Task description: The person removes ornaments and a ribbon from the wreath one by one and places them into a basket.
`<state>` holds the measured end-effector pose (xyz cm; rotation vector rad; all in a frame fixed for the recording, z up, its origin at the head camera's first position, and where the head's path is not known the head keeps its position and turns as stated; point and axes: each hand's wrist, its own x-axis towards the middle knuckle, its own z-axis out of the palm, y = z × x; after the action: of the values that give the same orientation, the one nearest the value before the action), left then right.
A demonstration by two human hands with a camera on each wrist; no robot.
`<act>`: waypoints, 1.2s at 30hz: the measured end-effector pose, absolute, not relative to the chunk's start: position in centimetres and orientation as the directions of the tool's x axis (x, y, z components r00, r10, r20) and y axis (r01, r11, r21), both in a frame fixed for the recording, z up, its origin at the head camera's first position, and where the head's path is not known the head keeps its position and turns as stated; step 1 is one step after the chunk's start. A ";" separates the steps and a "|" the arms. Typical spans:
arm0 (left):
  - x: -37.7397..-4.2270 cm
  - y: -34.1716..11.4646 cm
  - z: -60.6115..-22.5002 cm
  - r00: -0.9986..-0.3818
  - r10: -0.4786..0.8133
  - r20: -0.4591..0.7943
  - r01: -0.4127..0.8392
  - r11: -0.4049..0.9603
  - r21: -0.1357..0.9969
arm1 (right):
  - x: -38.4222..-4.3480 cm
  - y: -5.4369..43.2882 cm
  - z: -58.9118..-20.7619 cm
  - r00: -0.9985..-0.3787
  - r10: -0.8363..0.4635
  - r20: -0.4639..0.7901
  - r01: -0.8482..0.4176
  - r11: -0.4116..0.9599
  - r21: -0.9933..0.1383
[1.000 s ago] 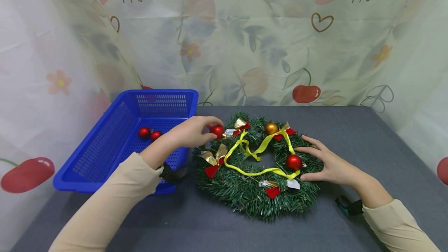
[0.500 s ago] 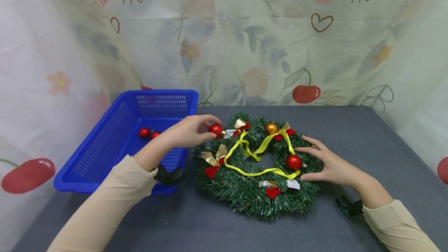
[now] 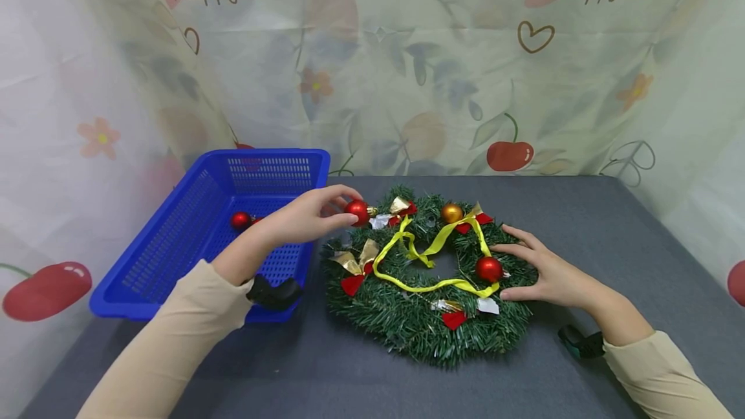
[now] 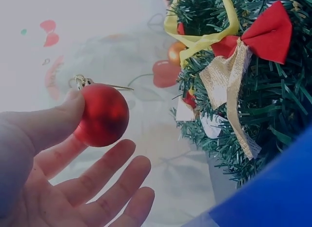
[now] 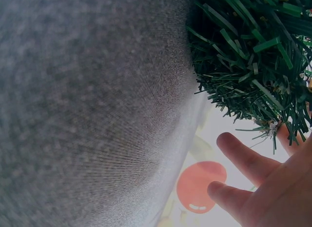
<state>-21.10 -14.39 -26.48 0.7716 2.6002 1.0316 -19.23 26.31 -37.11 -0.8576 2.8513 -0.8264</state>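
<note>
Between thumb and forefinger, my left hand [image 3: 308, 215] pinches a shiny red Christmas bauble [image 4: 103, 114]; its gold cap and wire show in the left wrist view. The bauble is at the upper left edge of a green wreath [image 3: 407, 325]. This wreath lies flat, with a yellow ribbon [image 3: 431, 287], red and gold bows [image 4: 270, 34], a gold bauble [image 3: 451, 213] and another red bauble [image 3: 489, 269] on it. With spread fingers, my right hand [image 3: 544, 273] rests at the wreath's right edge, beside that second red bauble.
On the left stands a blue plastic basket [image 3: 204, 170] with red baubles [image 3: 240, 220] inside, one partly hidden by my left arm. The dark grey table [image 3: 361, 383] runs back to a printed curtain [image 3: 378, 83].
My left hand has drawn slightly left and up with the red bauble, whose gold cap now shows in the head view. My right hand and the wreath have stayed put.
</note>
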 end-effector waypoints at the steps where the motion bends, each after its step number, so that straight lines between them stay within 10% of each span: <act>1: -21.1 -14.4 -26.5 -0.834 0.552 -0.025 0.382 0.609 0.695 | -19.2 26.3 -37.1 -0.845 -0.526 0.101 -0.498 0.703 -0.507; 36: -20.9 -16.6 -26.7 -0.926 0.372 0.064 0.296 0.610 0.735 | -19.2 26.3 -37.2 -0.841 -0.529 0.114 -0.507 0.697 -0.506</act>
<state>-20.89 -16.64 -26.71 0.5687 2.7316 1.2214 -19.23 26.35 -37.24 -0.8721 2.8573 -0.8339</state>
